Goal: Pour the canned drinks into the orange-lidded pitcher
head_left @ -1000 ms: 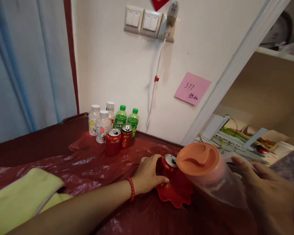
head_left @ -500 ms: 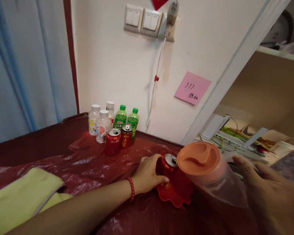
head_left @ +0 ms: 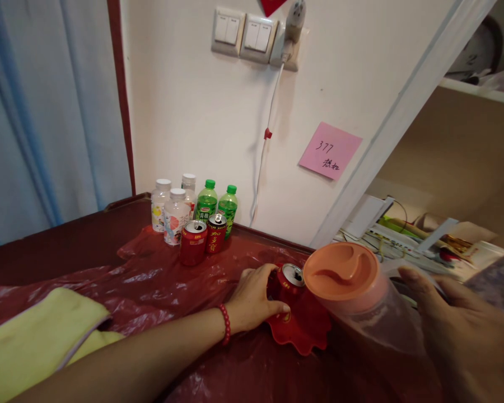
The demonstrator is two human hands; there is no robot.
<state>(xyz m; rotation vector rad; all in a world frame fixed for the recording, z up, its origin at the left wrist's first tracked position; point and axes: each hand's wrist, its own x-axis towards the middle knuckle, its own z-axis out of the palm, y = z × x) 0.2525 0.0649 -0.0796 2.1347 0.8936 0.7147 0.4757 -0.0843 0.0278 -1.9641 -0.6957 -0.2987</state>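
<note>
My left hand (head_left: 254, 299), a red bead bracelet at its wrist, grips the side of an opened red drink can (head_left: 291, 281). That can stands on a red scalloped-edge dish (head_left: 304, 333). With my right hand (head_left: 462, 319) I hold a clear plastic pitcher (head_left: 382, 324) by its handle. The pitcher's orange lid (head_left: 342, 274) is close beside the can's top, and the pitcher leans toward it. Whether liquid is flowing from the spout cannot be made out. Farther back stand two more red cans, one opened can (head_left: 192, 246) and one can with its tab showing (head_left: 216, 235).
Behind the cans are white-capped clear bottles (head_left: 175, 221) and green-capped bottles (head_left: 207, 204). A yellow cloth (head_left: 46, 330) lies at the left on red plastic sheeting (head_left: 159, 285). A white cable (head_left: 260, 168) hangs down the wall. Cluttered shelves (head_left: 428, 246) stand at the right.
</note>
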